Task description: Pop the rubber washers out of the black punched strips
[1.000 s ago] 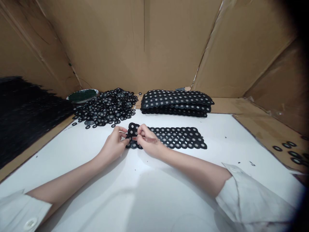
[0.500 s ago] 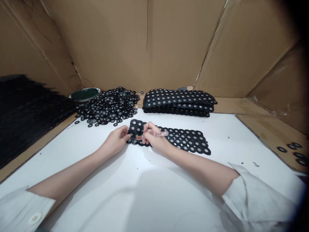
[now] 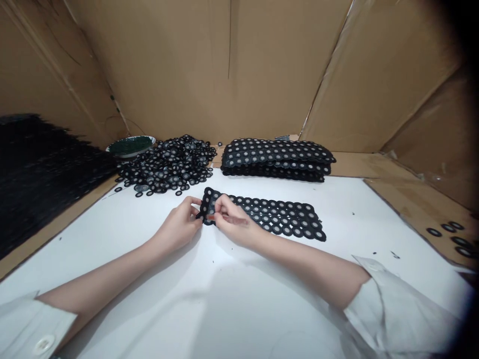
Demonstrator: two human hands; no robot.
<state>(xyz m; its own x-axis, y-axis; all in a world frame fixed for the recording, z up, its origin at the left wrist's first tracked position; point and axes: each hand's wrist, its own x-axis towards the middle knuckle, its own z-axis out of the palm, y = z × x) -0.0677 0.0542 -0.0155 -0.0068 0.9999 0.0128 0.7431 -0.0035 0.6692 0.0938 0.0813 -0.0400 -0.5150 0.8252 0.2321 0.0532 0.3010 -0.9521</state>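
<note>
A long black panel of joined rings with pale round centres (image 3: 286, 218) lies across the white table in front of me. My left hand (image 3: 178, 223) pinches its left edge between thumb and fingers, where the end is slightly raised. In my right hand (image 3: 237, 227) is a thin tool with a clear reddish handle (image 3: 211, 217), gripped like a pen. Its tip is at the panel's left end, close to my left thumb; the tip is too small to make out. My right hand covers part of the panel.
Behind the panel stands a stack of similar black panels (image 3: 277, 154). A heap of loose black rings (image 3: 168, 167) sits back left, beside a bowl (image 3: 129, 155) with dark green contents. A large black mass (image 3: 45, 174) is far left. Several rings (image 3: 448, 228) rest on cardboard at right.
My right hand and its tool have shifted left, closer to my left hand. The panel's left end now looks tilted up and narrower. My left hand has hardly moved.
</note>
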